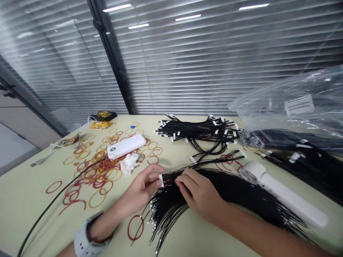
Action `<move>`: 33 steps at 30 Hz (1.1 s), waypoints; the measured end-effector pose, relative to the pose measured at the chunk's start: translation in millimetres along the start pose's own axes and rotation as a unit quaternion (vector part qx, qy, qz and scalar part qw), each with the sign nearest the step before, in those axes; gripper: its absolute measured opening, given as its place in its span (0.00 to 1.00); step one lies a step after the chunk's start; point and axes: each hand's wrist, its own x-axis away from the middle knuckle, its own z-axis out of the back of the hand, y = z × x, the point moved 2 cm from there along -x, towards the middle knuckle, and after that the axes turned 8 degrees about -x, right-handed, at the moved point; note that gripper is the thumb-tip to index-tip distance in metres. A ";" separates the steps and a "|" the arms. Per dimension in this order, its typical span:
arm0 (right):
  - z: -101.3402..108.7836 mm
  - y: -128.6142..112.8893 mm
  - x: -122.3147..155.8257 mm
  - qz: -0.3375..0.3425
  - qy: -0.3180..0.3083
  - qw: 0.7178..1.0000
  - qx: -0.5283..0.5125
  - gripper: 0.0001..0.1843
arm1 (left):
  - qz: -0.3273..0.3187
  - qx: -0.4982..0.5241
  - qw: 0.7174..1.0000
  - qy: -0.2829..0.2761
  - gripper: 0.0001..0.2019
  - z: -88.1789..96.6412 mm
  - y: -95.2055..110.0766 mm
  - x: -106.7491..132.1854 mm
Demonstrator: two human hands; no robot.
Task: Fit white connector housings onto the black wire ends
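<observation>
Many rubber bands (pixel 100 180): strewn over the table (pixel 24 194), a white power bank (pixel 126 146) and crumpled white wad (pixel 129 164) lying among them
Left hand (pixel 146 185): thumb and fingers pinching a white end piece (pixel 161 180)
Black wire bundle (pixel 225 185): on the table, beneath both hands
Right hand (pixel 199 192): fingertips bent together on the bundle; I can't tell whether they grasp it
White fan (pixel 293 200): crowding the bundle's right half
Clear bag (pixel 268 114): behind the fan

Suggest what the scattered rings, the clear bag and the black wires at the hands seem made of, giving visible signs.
Scattered rings: probably rubber, matte, lying in thin, uneven loops.
Clear bag: apparently thin plastic, glossy, see-through and creased.
Black wires: likely plastic-coated, smooth and dark, with shiny tips resembling metal.
</observation>
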 end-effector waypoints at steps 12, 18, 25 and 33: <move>-1.9 2.2 1.0 -0.007 -0.030 1.000 -0.004 0.09 | -0.013 -0.068 0.998 -0.003 0.07 -0.3 0.3 2.1; -4.2 1.0 -0.8 -0.012 -0.047 0.999 -0.022 0.08 | -0.025 -0.054 0.998 -0.015 0.06 -5.4 4.1 2.1; 2.9 -0.5 -7.6 -0.007 -0.020 1.000 -0.010 0.09 | -0.037 -0.055 0.998 0.010 0.07 -2.5 11.1 0.2; 4.4 -21.6 -4.3 0.033 -0.195 0.980 0.027 0.06 | -0.086 -0.203 0.975 0.033 0.13 22.7 14.1 5.3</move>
